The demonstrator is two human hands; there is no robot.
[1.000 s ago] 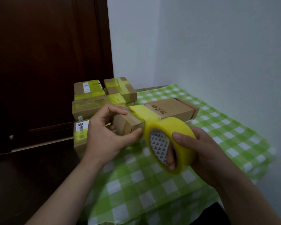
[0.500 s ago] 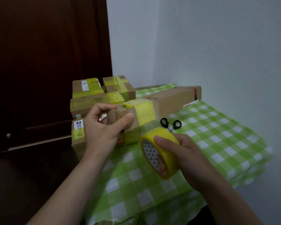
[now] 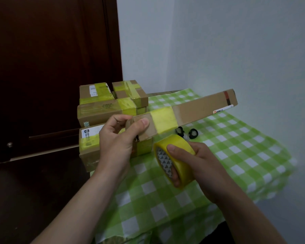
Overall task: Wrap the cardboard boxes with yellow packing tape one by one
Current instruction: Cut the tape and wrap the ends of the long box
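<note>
head view: the left hand (image 3: 118,138) is clamped on the near end of a long cardboard box (image 3: 201,108), thumb flat on its side face and fingers curled over the end. the box is held up off the bench (image 3: 236,155). its long axis runs from that hand out toward 2 o'clock, and the far end rises toward the wall (image 3: 218,50). a band of yellow tape (image 3: 164,120) already crosses the box just beyond the thumb.

the right hand (image 3: 197,166) is wrapped round a roll of yellow packing tape (image 3: 179,140), thumb on the outer face and fingertips in the core. the roll sits just below the band, at 5 o'clock from it. whether a strip joins roll and band i cannot tell.

the two hands are apart but close, the left one nearer the box. the next pass probably calls for the roll to go under the box, across its long axis, while the left hand steadies or turns it.

black-handled scissors (image 3: 187,132) lie on the bench under the box. a stack of taped boxes (image 3: 99,111) stands at 11 o'clock, before a dark door (image 3: 51,67).
</note>
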